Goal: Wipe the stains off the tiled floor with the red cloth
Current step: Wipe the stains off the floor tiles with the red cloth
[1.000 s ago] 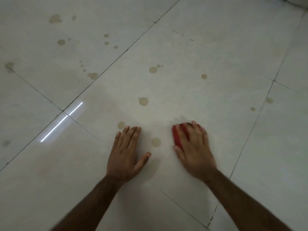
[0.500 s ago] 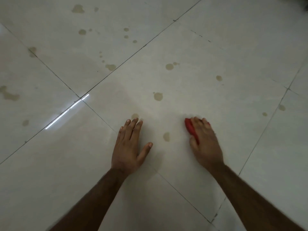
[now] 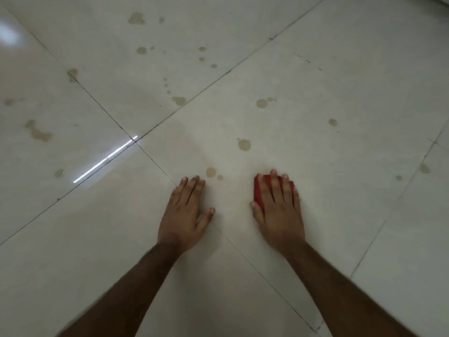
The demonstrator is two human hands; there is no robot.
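My right hand (image 3: 277,207) lies flat on the folded red cloth (image 3: 258,190) and presses it against the pale tiled floor (image 3: 340,166); straight fingers cover most of the cloth. My left hand (image 3: 185,212) rests flat on the floor to its left, fingers straight, thumb spread. A brown stain (image 3: 211,171) with a smaller dot beside it sits just beyond my left fingertips. Another round stain (image 3: 244,144) lies farther ahead between the hands.
Several more brown stains dot the tiles: ahead at the middle (image 3: 261,103), at the far top (image 3: 136,18), at the left (image 3: 38,133) and at the right (image 3: 424,168). Dark grout lines cross near a bright light reflection (image 3: 104,160).
My right hand slid the cloth left onto the stain that lay between my hands; that stain is now hidden. The stain by my left fingertips is now fully uncovered.
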